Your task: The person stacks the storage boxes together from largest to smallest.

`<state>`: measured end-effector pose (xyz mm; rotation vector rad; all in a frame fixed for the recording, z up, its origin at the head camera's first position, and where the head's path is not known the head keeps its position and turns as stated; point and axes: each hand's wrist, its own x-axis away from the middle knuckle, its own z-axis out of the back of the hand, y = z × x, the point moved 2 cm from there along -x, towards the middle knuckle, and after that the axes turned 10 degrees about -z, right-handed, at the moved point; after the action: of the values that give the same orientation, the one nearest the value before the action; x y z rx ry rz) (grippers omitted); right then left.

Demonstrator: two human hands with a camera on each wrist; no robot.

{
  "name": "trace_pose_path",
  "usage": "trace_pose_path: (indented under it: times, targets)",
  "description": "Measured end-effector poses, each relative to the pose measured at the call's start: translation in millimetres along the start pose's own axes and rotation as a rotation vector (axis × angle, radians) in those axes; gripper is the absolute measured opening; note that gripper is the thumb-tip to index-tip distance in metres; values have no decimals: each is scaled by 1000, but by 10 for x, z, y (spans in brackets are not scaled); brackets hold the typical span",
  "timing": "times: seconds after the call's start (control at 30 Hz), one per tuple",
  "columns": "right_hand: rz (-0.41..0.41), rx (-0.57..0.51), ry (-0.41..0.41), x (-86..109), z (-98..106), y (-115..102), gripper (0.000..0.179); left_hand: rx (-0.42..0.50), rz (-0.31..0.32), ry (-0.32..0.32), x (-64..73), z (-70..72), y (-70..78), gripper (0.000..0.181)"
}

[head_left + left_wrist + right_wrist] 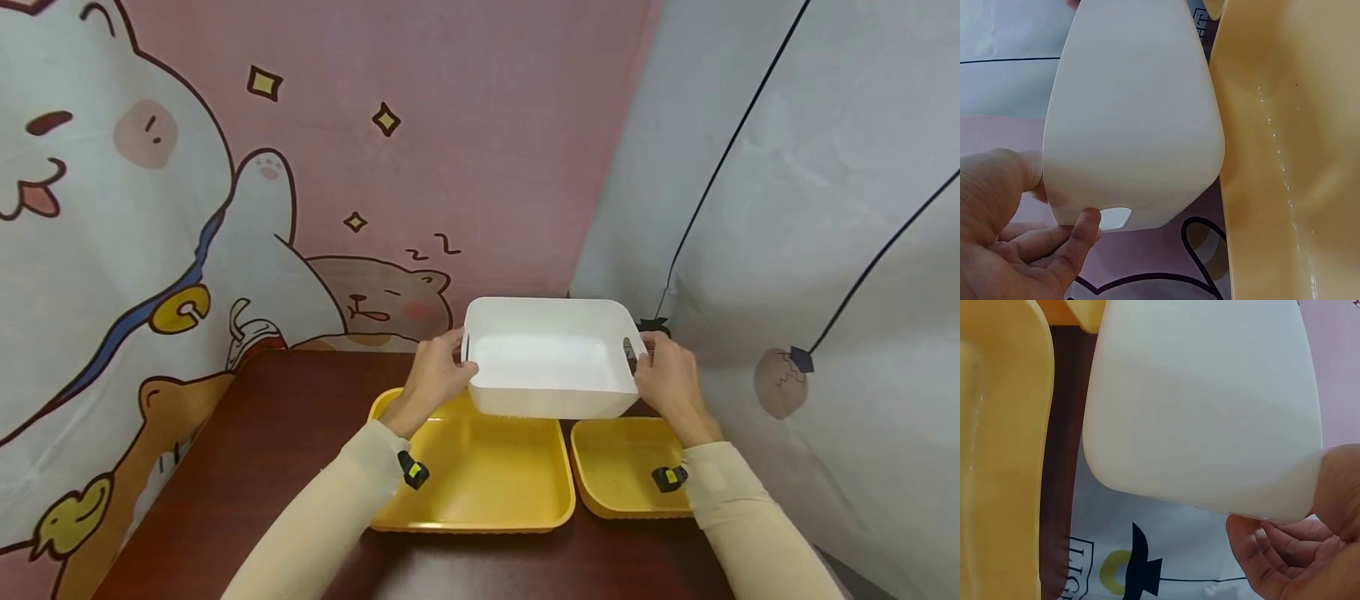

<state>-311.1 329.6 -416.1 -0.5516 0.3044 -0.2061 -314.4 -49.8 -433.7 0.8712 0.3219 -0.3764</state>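
Note:
A white plastic bin [551, 350] with a handle slot in each short end is held up over the back of the table, its inside facing me. My left hand [437, 371] grips its left end, thumb on the near side and fingers at the handle slot, as the left wrist view shows. At the opposite end my right hand [669, 379] holds the bin by the rim, fingers curled at the end wall in the right wrist view. Below it lie a large yellow tray [487, 521] and a smaller yellow tray [630, 508], both partly hidden by the bin and arms.
Both trays sit side by side on a dark red-brown table [292, 433]. A printed cloth [480, 125] with cartoon animals hangs behind the table, and a pale grey cloth [825, 208] hangs along the right.

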Motion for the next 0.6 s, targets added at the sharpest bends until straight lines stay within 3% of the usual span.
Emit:
trace_pose_path:
  times: [0.6]
  targets:
    - [89, -28, -14, 132, -61, -121, 51, -2, -14, -7, 162, 228, -68, 71]
